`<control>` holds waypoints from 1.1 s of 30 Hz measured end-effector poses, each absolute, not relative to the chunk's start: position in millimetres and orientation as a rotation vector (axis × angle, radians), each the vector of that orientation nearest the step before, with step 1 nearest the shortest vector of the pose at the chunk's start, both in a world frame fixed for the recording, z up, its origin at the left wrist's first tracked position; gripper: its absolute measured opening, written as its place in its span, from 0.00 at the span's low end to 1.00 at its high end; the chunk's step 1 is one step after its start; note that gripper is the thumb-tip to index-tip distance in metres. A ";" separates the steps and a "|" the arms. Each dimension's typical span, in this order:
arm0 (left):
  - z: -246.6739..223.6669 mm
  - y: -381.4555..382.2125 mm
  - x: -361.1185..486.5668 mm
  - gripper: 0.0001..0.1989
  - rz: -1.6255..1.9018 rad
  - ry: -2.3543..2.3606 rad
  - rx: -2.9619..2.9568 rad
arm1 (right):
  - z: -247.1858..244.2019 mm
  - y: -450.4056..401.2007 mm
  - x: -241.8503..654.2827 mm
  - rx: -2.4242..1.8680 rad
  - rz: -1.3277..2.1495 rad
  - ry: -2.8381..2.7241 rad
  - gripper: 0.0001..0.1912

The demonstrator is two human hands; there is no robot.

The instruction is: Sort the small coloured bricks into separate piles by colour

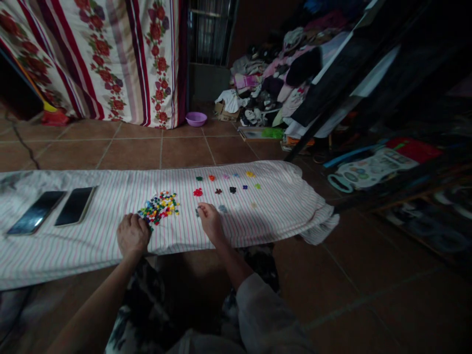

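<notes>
A mixed pile of small colourful pieces (160, 207), perhaps beads, lies on a striped cloth (103, 206). At its near left edge rests my left hand (133, 234), back up and open, the fingers slightly bent against the cloth and outermost pieces. My right hand (211, 222) is closed in a pinch over a small grey group (197, 212); what its fingertips hold is too small to make out. Around it lie single-colour groups: red (198, 192), brown (219, 191), black (232, 190), dark green (199, 178), orange (211, 177), yellow (250, 174) and blue-grey (222, 208).
Two phones (75, 206) lie on the cloth's left part. Beyond are a tiled floor (140, 150), a purple basin (196, 118), a floral curtain (125, 64) and heaped clothes (273, 83). A dark slanting post (313, 130) stands at the cloth's far right corner.
</notes>
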State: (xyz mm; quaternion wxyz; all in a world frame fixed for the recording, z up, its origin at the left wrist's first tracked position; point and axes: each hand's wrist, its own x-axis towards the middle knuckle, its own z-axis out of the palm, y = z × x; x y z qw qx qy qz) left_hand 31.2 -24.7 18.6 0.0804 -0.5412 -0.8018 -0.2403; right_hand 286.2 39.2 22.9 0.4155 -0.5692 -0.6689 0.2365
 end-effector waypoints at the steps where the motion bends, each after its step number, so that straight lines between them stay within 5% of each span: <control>1: 18.2 -24.5 30.8 0.20 -0.707 -2.395 -1.616 | 20.6 36.8 290.6 -1.451 0.579 -1.658 0.12; 22: 11.5 -22.9 24.8 0.24 -0.901 -2.391 -1.627 | -7.2 32.6 299.8 -1.479 0.392 -1.763 0.16; 29: 3.5 -44.6 27.5 0.22 -0.585 -2.300 -1.882 | -9.4 33.0 302.0 -1.414 0.350 -1.755 0.21; 33: -5.6 -63.8 35.8 0.33 -0.493 -2.351 -1.849 | -11.3 33.0 302.0 -1.427 0.324 -1.747 0.21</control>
